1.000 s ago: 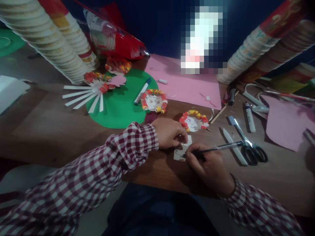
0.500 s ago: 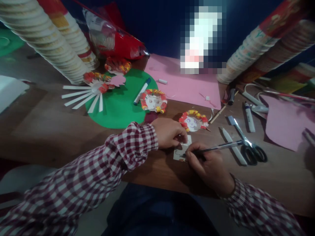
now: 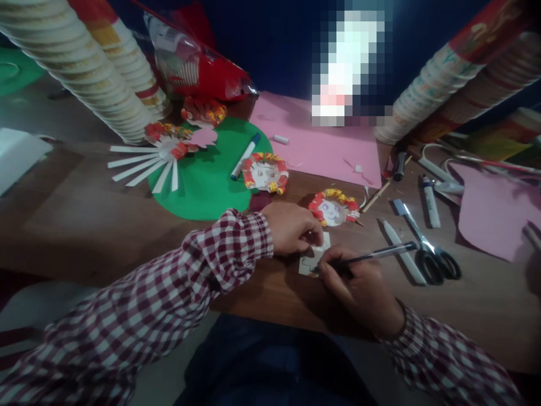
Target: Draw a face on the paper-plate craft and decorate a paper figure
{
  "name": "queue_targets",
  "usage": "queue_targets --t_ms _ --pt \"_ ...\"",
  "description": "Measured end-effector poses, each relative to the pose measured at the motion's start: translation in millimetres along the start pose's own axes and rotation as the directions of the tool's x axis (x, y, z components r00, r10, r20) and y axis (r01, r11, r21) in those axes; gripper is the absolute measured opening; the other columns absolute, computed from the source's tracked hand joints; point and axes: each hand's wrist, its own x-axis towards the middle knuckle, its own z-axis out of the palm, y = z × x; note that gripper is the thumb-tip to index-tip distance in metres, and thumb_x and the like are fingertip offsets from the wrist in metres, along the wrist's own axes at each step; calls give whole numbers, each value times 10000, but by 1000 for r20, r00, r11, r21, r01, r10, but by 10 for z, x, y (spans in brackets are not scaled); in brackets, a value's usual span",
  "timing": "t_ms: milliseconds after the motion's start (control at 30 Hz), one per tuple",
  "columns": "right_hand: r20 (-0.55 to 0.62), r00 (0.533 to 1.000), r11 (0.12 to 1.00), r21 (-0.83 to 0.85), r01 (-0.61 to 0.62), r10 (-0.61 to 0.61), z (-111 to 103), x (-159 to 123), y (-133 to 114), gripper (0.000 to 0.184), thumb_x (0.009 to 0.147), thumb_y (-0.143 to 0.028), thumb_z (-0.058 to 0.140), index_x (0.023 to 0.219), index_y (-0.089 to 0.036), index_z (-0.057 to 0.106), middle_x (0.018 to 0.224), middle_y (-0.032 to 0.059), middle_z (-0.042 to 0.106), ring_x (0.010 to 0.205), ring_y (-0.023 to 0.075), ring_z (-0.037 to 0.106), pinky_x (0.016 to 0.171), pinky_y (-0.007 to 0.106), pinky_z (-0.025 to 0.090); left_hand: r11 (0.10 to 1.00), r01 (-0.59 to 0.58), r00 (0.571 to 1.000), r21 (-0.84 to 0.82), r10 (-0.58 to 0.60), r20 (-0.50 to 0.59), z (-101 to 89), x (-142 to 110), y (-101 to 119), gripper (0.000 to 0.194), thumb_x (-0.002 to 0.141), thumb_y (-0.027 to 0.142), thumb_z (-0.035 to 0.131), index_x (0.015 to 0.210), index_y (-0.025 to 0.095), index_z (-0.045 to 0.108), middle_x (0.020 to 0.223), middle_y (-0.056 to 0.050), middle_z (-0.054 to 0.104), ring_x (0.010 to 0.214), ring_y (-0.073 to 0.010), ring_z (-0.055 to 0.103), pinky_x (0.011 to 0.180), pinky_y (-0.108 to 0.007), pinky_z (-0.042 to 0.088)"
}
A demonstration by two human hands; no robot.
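Note:
A small pale piece of paper (image 3: 308,261) with a thin dark drawn line lies on the table near its front edge. My left hand (image 3: 293,228) rests over the paper's upper left part, fingers curled and pressing it down. In my right hand (image 3: 363,287) a pen (image 3: 380,252) is pinched, its back end pointing right. The pen's tip is at the paper, mostly hidden behind my fingers. Just beyond the paper lies a round paper face (image 3: 332,212) with a red and yellow twisted border.
Black-handled scissors (image 3: 435,259), a white marker pen (image 3: 403,256) and another marker (image 3: 430,203) lie to the right. Behind are a green sheet (image 3: 190,192), a second paper face (image 3: 265,173) and a pink sheet (image 3: 329,152). Tall stacks of paper cups (image 3: 84,73) stand at both sides.
The drawn line on the paper looks slightly longer near the pen. Both hands keep nearly the same place; the whole view has shifted a little.

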Motion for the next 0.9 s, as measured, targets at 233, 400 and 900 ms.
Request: queue_targets --t_ms 233,400,900 --pt "15 1000 1000 5 6 -6 8 -4 6 84 820 -183 534 747 -204 571 660 -15 630 601 117 598 597 206 454 1000 -16 1000 -8 16 0 3 -2 -8 190 731 255 673 918 284 687 819 50 651 732 -111 587 587 -226 345" --pt "21 1000 1000 9 0 0 11 -7 12 78 818 -179 532 753 -202 570 639 -18 618 575 118 588 572 207 444 998 -29 1000 47 29 1 3 -18 15 108 737 225 651 822 281 687 851 50 640 738 -114 576 565 -228 325" --pt "2 1000 1000 9 17 -17 22 -13 23 68 816 -182 539 762 -202 575 661 -11 627 585 119 591 575 206 440 994 -24 1000 103 23 9 -41 -76 89 167 688 325 663 850 320 707 831 40 650 714 -123 585 492 -227 282"
